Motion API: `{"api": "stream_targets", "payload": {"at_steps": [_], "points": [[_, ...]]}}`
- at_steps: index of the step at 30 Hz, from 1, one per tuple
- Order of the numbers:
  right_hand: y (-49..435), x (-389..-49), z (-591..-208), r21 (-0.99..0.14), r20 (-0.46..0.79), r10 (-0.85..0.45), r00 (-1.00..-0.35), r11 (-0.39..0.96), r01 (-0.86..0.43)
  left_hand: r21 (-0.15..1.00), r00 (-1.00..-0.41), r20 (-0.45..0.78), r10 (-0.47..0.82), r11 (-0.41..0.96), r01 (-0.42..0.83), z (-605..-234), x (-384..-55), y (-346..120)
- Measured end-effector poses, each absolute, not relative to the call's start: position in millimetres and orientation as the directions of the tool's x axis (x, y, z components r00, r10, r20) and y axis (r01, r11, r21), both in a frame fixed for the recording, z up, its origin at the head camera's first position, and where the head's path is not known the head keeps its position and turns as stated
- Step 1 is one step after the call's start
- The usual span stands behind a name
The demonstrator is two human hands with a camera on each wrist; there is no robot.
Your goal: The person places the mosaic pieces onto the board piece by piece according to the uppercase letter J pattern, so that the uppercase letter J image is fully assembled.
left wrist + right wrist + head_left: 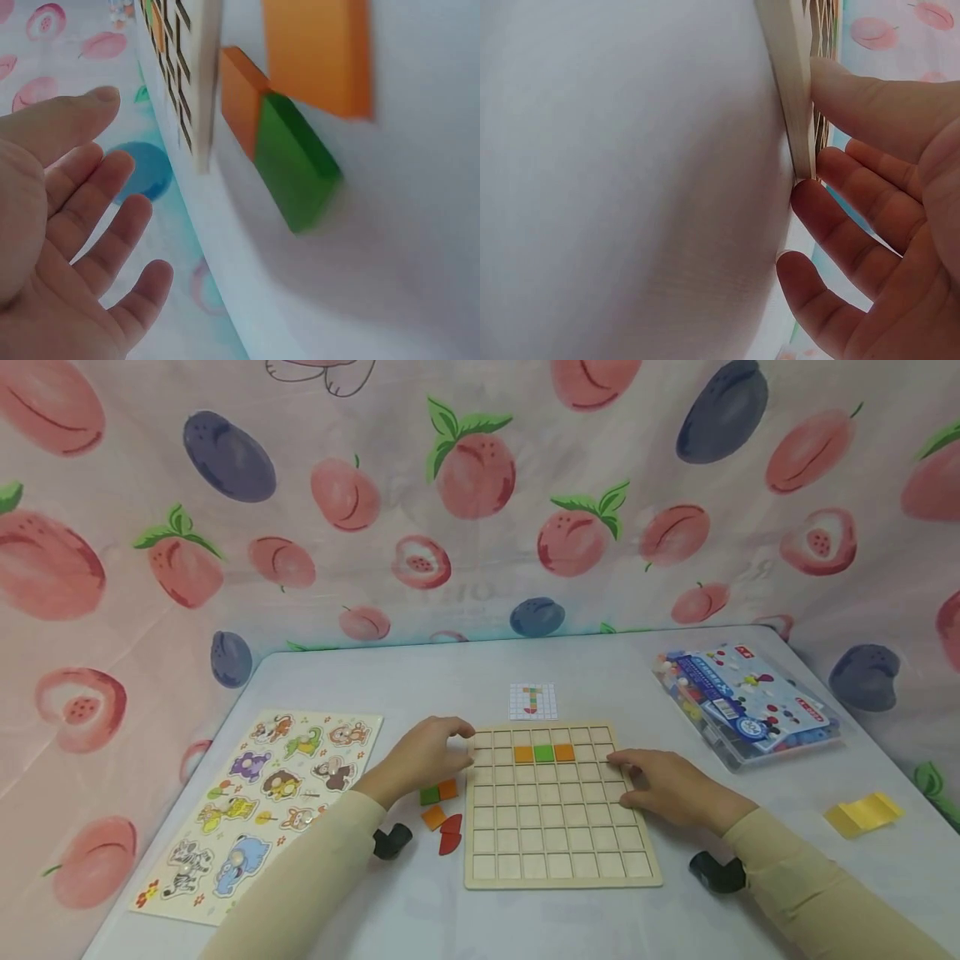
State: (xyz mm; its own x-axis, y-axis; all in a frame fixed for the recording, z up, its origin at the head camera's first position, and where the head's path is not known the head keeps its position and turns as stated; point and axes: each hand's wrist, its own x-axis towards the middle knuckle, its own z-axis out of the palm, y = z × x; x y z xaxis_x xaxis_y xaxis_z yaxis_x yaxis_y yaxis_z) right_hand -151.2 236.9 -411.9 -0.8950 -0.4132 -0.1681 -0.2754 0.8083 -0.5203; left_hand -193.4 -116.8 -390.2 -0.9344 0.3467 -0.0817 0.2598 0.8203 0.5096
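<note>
Left hand [422,760] and right hand [672,787], fingers loosely open.
Right fingertips touch a wooden board [551,817]; flat square tiles [430,796] lie near the left fingers.

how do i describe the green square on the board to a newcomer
On the white table, find the pale wooden grid board. In its second row from the top sits the green square, directly between two orange squares. The other green square lies off the board, to its left.
</note>
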Motion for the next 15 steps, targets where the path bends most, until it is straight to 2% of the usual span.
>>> {"api": "stream_targets", "payload": {"at_steps": [15], "points": [[238, -151, -412, -0.527, -0.169, -0.416, -0.894, 0.804, -0.275, 0.497, -0.932, -0.151, 0.331, 0.84, 0.218, -398, -188, -140]]}}
